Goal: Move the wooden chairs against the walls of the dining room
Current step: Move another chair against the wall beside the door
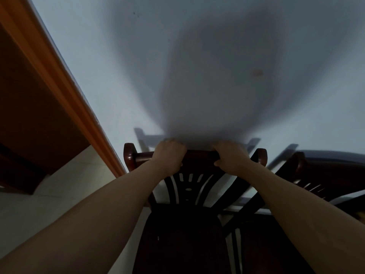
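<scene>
Left hand (170, 157) and right hand (230, 158) grip chair (197, 180) top rail | at wall (138, 76), seemingly touching | second chair (324, 175) already alongside | others unseen

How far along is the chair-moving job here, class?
Looks done: a second wooden chair already stands by the wall on the right. In hand: left hand and right hand both grip the top rail of the chair in front, close to that wall. Left: releasing it; any other chairs are out of view.
</scene>
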